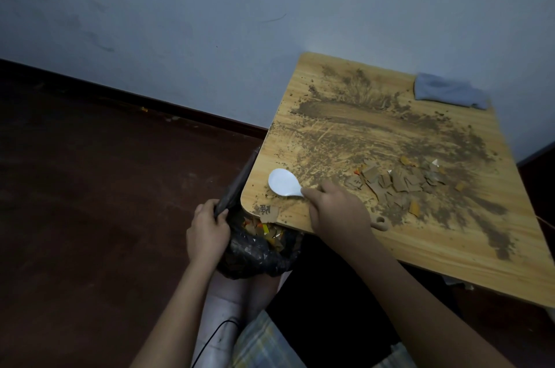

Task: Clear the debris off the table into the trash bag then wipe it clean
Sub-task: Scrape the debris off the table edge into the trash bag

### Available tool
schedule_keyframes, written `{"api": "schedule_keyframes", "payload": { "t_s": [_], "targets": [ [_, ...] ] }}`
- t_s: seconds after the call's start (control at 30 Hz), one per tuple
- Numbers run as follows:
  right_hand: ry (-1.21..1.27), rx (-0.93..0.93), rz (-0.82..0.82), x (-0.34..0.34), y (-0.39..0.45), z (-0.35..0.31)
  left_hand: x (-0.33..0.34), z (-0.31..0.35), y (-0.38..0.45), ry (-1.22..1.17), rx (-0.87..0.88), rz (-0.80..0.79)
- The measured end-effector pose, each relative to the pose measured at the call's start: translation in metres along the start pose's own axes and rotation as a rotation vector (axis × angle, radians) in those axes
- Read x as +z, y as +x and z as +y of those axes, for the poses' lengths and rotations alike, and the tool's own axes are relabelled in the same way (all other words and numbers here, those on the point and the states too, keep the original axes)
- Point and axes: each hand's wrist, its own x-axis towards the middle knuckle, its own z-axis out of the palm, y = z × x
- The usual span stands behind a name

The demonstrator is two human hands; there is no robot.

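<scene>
One table (420, 250) fills the right of the frame. On it lie one white spoon (283, 183) at lower centre and one grey cloth (447, 91) at upper right. One black bag (258, 250) hangs at lower centre. Two hands show: left (207, 232), right (338, 208). The cardboard scraps (399, 181) are too many to count.

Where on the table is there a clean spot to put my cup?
The near edge of the table, below the cardboard scraps, looks barest. A thin strip runs along the far edge left of the blue cloth. The middle is crowded with brown dirt.
</scene>
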Motion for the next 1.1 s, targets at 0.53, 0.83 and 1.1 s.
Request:
{"api": "schedule_keyframes", "payload": {
  "t_s": [0.53,0.83,1.1],
  "targets": [
    [0.029,-0.151,-0.045,-0.010,-0.020,-0.018,-0.003,0.000,0.000,-0.002,-0.012,0.006],
    [0.049,-0.005,0.051,-0.004,0.010,0.006,-0.007,-0.003,0.003,0.004,-0.019,-0.010],
    [0.175,0.144,0.066,0.015,0.050,0.019,-0.012,-0.009,0.010,-0.006,-0.055,0.040]
  ]
}}
